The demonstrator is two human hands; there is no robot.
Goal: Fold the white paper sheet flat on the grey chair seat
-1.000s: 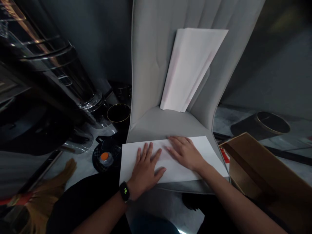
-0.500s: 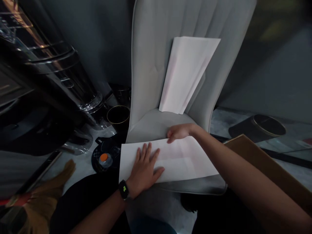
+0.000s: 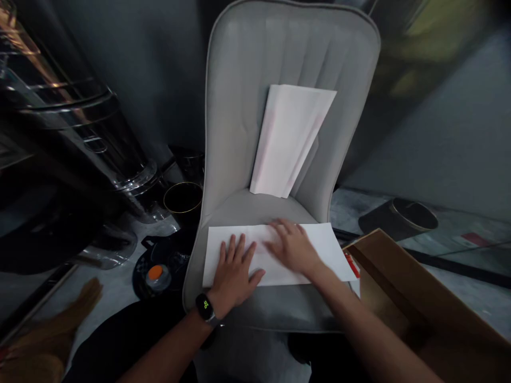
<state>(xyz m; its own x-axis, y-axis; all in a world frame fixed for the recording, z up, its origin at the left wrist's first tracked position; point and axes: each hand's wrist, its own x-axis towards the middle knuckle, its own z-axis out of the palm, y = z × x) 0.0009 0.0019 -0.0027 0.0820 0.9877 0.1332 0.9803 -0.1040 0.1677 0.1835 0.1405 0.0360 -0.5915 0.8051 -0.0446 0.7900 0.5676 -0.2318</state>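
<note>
"White paper under the palms?"

"Yes, a white sheet (image 3: 279, 272), flat across the seat of a grey chair (image 3: 275, 314), directly beneath both hands."

"How open, those hands?"

"Left hand (image 3: 235, 276) palm down on it, fingers spread, thumb out, gripping nothing. Right hand (image 3: 293, 249) also open and on the sheet, fingers blurred, with no grip visible."

"And beyond the hands?"

"Folded white paper (image 3: 289, 141), leaning against the backrest."

"Any containers?"

"To the right of the right hand, an open cardboard box (image 3: 433, 298); too dark inside to name any contents. Farther right and beyond, a dark bin (image 3: 377, 221), contents impossible to make out."

"Left of the hands?"

"Near the chair, a gold-rimmed bin (image 3: 183, 210), black inside, contents unclear. Closer to the left hand, a clear container (image 3: 160, 283) with an orange cap (image 3: 155, 272). Can't tell what's in it."
</note>
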